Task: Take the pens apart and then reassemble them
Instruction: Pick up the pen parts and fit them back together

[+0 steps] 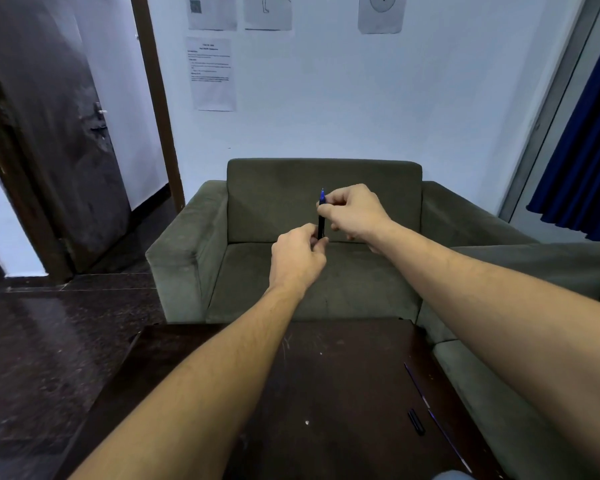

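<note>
I hold a dark pen point(321, 224) upright in the air, in front of the sofa. Its blue tip end point(322, 196) points up. My left hand point(297, 259) grips the pen's lower end. My right hand point(355, 211) pinches the upper part just below the blue tip. On the dark wooden table point(326, 393) lie loose pen parts: a thin refill point(417, 385), a second thin refill point(448, 439) and a short black cap piece point(416, 421), all near the table's right edge.
A green-grey sofa point(326, 271) stands behind the table and continues along the right side. At the left are a dark door point(66, 150) and a glossy dark floor. Papers hang on the white wall, and a blue curtain point(582, 150) hangs at the far right.
</note>
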